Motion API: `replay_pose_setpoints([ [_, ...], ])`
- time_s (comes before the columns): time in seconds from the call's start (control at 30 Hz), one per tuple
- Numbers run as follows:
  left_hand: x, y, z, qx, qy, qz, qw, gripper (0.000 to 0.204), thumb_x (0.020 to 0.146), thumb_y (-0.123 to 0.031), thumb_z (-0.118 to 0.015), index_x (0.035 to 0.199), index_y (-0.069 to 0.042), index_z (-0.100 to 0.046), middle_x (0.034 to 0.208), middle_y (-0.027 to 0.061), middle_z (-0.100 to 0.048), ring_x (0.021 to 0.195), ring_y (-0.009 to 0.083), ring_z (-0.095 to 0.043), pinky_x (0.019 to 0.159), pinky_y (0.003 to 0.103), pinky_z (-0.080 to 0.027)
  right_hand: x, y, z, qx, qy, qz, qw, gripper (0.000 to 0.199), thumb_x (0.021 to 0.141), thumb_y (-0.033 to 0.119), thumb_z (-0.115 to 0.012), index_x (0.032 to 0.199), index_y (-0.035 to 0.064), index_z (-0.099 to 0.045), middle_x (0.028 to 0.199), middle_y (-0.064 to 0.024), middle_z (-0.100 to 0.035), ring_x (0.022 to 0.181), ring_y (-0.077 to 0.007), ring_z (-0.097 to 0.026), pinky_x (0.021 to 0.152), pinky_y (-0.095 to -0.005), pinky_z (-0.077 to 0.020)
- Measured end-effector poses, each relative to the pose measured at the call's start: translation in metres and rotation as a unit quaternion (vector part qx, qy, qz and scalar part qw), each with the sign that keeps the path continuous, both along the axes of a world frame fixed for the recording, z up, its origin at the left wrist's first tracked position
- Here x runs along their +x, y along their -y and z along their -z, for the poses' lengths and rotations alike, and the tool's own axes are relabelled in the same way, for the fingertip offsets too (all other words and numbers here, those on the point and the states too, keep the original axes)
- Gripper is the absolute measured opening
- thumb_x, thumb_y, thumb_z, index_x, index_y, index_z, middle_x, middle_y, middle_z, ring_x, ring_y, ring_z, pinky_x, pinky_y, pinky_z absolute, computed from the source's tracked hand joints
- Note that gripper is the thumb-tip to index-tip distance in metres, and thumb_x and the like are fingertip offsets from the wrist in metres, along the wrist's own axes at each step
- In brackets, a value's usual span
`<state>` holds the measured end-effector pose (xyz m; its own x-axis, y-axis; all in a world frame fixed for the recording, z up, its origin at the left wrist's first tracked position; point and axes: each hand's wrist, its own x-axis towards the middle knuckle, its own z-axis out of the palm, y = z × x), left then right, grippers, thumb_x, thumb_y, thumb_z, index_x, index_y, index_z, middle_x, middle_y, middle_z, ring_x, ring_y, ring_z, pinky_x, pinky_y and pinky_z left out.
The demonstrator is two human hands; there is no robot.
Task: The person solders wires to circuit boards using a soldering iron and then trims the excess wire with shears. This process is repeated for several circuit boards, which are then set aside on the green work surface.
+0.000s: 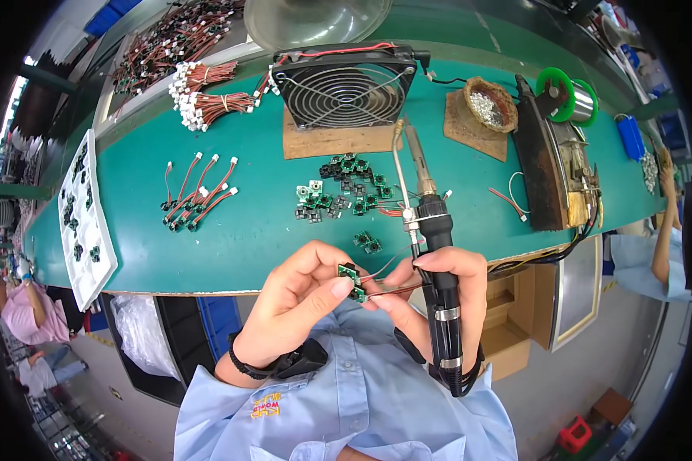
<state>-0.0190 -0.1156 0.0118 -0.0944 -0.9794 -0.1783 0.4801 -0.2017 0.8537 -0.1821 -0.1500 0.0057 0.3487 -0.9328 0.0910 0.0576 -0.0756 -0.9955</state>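
Observation:
Between the thumb and fingers of my left hand (300,296) is a small green circuit board (351,278) with a black part on it. My right hand (457,288) grips a soldering iron (437,230) with a black handle and a metal solder-feed tube, its tip pointing away from me. The fingertips of that same hand also pinch thin red and dark wires (392,291) whose ends lie at the board. Both hands are close together at the bench's near edge. More small boards (367,243) lie just beyond them, with a larger pile (338,192) farther back.
A black fan (346,92) stands on a wooden block at the back. Wired boards (196,203) lie left, beside a white foam tray (92,223). On the right are a bowl of pellets (488,106), a green solder spool (567,96) and a dark metal box (542,169). Other people sit nearby.

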Motion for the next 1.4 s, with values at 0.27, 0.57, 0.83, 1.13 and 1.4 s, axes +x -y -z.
replay_pose_setpoints([
  [0.27,0.008,0.006,0.014,-0.018,0.027,-0.092,0.995,0.011,0.092,-0.008,-0.044,0.099,0.001,-0.044,0.097,0.0185,-0.062,0.092,0.0226,-0.060,0.084,0.034,-0.045,-0.028,0.009,0.014,-0.324,-0.185,0.069,0.925,0.056,0.074,0.038,-0.071,0.114,0.0085,-0.043,0.077,-0.0070,-0.056,0.071,-0.0207,-0.055,0.085,-0.0415,-0.0303],
  [0.57,0.011,0.002,0.031,-0.049,0.185,-0.169,0.967,0.009,0.092,-0.006,-0.045,0.097,0.001,-0.044,0.098,0.0174,-0.063,0.093,0.0184,-0.060,0.085,0.030,-0.044,-0.047,-0.014,0.022,-0.328,-0.172,-0.004,0.929,0.045,0.057,0.029,-0.081,0.095,0.0139,-0.063,0.074,0.0026,-0.061,0.067,-0.0144,-0.057,0.085,-0.0367,-0.0294],
  [0.83,0.009,0.004,0.033,-0.056,0.177,-0.180,0.966,0.008,0.089,0.000,-0.049,0.091,0.000,-0.041,0.095,0.0161,-0.065,0.084,0.0073,-0.055,0.073,0.021,-0.042,-0.043,-0.013,0.019,-0.336,-0.171,-0.022,0.926,0.046,0.056,0.023,-0.079,0.098,0.0138,-0.063,0.073,0.0019,-0.061,0.064,-0.0142,-0.058,0.086,-0.0360,-0.0297],
  [1.13,0.009,0.003,0.030,-0.063,0.184,-0.158,0.968,0.006,0.092,-0.003,-0.044,0.096,0.001,-0.044,0.100,0.0185,-0.063,0.092,0.0174,-0.060,0.085,0.029,-0.044,-0.044,-0.012,0.021,-0.335,-0.168,-0.025,0.927,0.045,0.056,0.023,-0.079,0.098,0.0136,-0.063,0.073,0.0014,-0.061,0.063,-0.0145,-0.057,0.085,-0.0359,-0.0303],
  [1.4,0.006,0.004,0.029,-0.061,0.201,-0.174,0.962,0.008,0.089,-0.001,-0.049,0.093,0.000,-0.042,0.096,0.0167,-0.065,0.086,0.0094,-0.055,0.075,0.023,-0.043,-0.043,-0.012,0.022,-0.337,-0.173,-0.021,0.925,0.045,0.057,0.023,-0.079,0.098,0.0138,-0.063,0.073,0.0016,-0.060,0.063,-0.0145,-0.057,0.084,-0.0359,-0.0308],
])
